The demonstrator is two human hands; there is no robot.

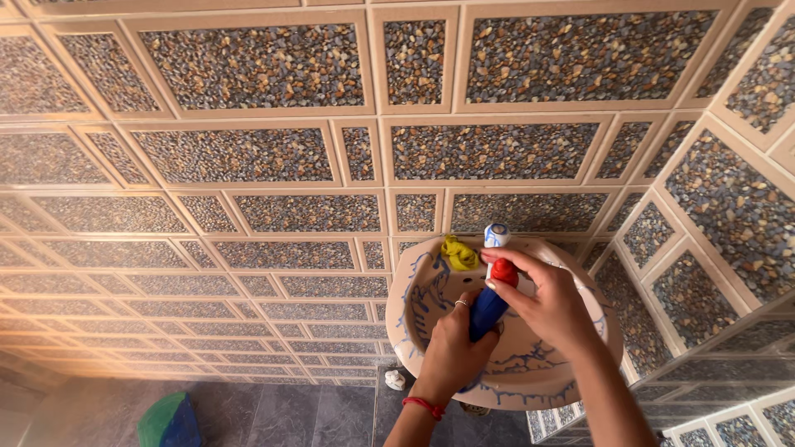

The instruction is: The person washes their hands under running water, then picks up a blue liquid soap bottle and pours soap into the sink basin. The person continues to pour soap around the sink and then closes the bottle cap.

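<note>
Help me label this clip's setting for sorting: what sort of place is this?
Probably a bathroom or washroom. A wall-mounted basin streaked with blue liquid hangs on pebble-patterned wall tiles, and the left hand holds a blue bottle whose red cap the right hand grips.

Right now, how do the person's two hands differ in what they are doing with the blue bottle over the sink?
The left hand wraps around the body of the blue bottle from below; the right hand comes from the side, its fingers pinching the red cap. The left hand wears a ring and a red wrist thread; the right shows neither. Both are bare and hold the same bottle over the blue-streaked sink.
</note>
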